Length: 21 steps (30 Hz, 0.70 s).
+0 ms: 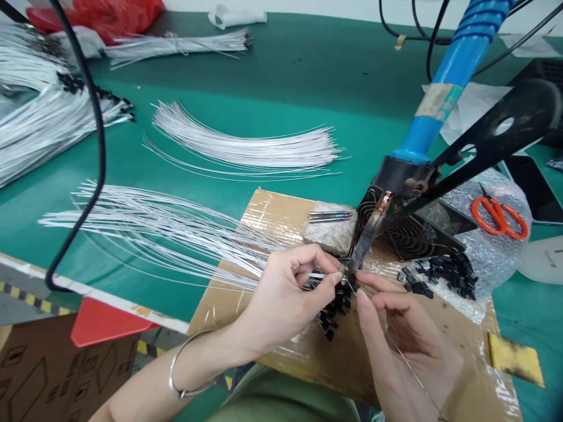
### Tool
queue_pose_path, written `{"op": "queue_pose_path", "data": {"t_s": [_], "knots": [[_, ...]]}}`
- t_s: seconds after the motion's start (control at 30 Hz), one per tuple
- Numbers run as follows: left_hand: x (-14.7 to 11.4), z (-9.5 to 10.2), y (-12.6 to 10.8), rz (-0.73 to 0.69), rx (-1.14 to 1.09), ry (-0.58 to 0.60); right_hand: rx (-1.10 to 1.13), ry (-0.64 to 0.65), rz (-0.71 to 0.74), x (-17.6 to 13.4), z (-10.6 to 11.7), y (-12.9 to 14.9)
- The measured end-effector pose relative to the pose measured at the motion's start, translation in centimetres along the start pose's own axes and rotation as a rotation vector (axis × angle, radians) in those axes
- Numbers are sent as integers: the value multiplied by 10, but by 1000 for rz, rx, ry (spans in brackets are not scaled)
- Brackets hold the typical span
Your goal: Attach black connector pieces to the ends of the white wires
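Observation:
My left hand [294, 293] is closed in a pinch on a white wire, its fingertips just beside the tip of a blue-handled soldering iron [367, 234]. Opposite it, my right hand [404, 334] pinches a thin solder wire [411, 369], which trails down across the palm. The joint between the fingertips is too small to make out. Many white wires [176, 234] stretch leftward from beneath my left hand. Small black connectors [328, 325] lie under the fingers, partly hidden. All this happens over a cardboard sheet [229, 305].
A black bracket [492, 140] holds the iron above a fan [404, 234]. Loose black connectors [453, 272], orange scissors [499, 217] and a yellow sponge [516, 358] lie right. A wire bundle [246, 143] rests behind; a black cable [99, 146] hangs at left.

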<state>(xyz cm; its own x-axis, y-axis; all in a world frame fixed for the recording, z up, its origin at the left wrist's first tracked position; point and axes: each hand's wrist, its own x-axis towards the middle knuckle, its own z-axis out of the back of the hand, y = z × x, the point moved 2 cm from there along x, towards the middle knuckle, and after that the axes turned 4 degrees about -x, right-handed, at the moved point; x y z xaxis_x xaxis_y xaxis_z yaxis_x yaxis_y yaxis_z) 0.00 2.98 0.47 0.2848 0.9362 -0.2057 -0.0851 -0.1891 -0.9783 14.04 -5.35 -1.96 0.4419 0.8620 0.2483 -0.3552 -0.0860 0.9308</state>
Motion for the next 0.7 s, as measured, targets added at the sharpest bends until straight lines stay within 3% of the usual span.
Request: {"op": "queue_pose_path", "data": {"t_s": [0.7], "knots": [[-1, -1, 2, 1, 37, 7, -54, -36, 9, -3, 0, -1]]}}
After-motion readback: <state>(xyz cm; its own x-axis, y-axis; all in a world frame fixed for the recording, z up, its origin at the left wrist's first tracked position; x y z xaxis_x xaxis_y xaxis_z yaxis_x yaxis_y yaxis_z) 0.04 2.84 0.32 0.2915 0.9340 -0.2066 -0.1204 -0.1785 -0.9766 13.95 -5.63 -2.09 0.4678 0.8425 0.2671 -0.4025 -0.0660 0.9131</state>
